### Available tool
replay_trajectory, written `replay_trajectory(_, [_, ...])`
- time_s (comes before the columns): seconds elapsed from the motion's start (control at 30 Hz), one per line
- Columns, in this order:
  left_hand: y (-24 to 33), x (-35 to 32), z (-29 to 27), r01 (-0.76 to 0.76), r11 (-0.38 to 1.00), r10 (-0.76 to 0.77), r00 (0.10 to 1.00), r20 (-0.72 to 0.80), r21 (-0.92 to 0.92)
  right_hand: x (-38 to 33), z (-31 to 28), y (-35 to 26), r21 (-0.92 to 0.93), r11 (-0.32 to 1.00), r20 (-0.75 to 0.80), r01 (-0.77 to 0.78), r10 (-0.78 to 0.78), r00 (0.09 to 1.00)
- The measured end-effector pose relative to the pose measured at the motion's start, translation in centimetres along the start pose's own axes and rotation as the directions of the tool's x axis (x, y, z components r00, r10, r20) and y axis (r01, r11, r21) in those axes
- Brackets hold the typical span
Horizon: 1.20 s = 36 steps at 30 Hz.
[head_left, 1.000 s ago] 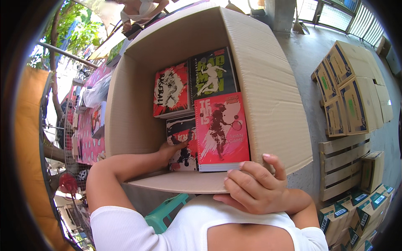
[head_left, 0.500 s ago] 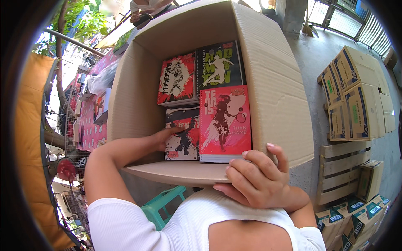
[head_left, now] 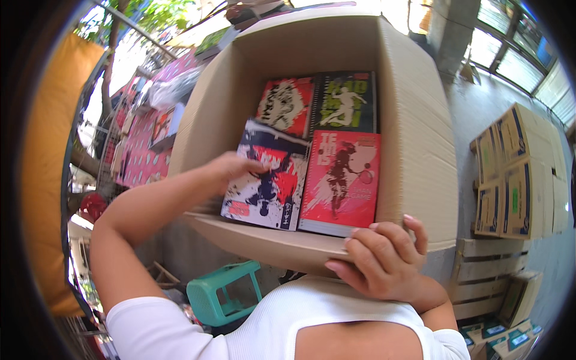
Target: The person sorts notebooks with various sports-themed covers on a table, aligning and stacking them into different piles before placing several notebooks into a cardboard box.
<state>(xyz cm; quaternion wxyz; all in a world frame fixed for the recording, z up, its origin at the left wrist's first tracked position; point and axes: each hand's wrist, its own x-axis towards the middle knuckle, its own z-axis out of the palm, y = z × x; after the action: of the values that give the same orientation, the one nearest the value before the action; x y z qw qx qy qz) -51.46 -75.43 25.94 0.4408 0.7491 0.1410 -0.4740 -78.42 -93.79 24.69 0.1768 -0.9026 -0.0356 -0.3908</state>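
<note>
Inside a large open cardboard box (head_left: pixel 420 150) lie spiral notebooks in four groups. My left hand (head_left: pixel 231 169) reaches over the box's left side and grips a notebook (head_left: pixel 277 195) with a white, navy and red cover. That notebook is tilted and appears raised above its neighbours, with my thumb on its cover. Beside it sits a pink-red notebook (head_left: pixel 339 180) with a tennis player. Farther back are a red and black notebook (head_left: pixel 285 105) and a black and green one (head_left: pixel 347 99). My right hand (head_left: pixel 384 258) curls over the box's near edge at the right corner.
A green plastic stool (head_left: pixel 225 291) stands below the box at left. Stacked cartons (head_left: pixel 519 174) and a wooden pallet (head_left: pixel 489 270) are on the floor at right. More books (head_left: pixel 168 126) lie on a pink-covered surface at left, near an orange cloth (head_left: pixel 51 180).
The white, navy and red notebook has come up and turned slanted in my left hand. My right hand stays on the box edge. The whole view has shifted a little.
</note>
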Motion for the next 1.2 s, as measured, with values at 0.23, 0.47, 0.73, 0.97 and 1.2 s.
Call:
replay_trajectory(0.23, [4.6, -13.6, -8.7, -0.636, 0.771, 0.633, 0.763, -0.129, 0.018, 1.0, -1.7, -0.7, -0.070, 0.997, 0.221, -0.020, 0.035, 0.975])
replay_trajectory(0.47, [2.3, -14.9, -24.7, -0.946, 0.205, 0.853, 0.299, -0.428, -0.251, 1.4, -0.9, -2.2, -0.129, 0.992, 0.169, 0.017, 0.005, 0.986])
replay_trajectory(0.73, [3.5, -1.2, -38.8, -0.846, 0.034, 0.301, 0.516, -0.802, -0.532, 2.4, -0.8, -5.1, -0.326, 0.932, 0.235, -0.158, 0.241, 0.942])
replay_trajectory(0.97, [5.2, 13.0, -44.5, -0.764, -0.005, 0.044, 0.645, -0.763, -0.646, 1.6, 0.7, -8.4, -0.356, 0.798, 0.044, -0.487, 0.535, 0.844])
replay_trajectory(1.2, [4.6, 12.5, -44.6, -0.596, 0.104, -0.259, 0.757, -0.600, -0.796, 0.9, 1.7, -8.5, -0.333, 0.830, 0.010, -0.448, 0.478, 0.878])
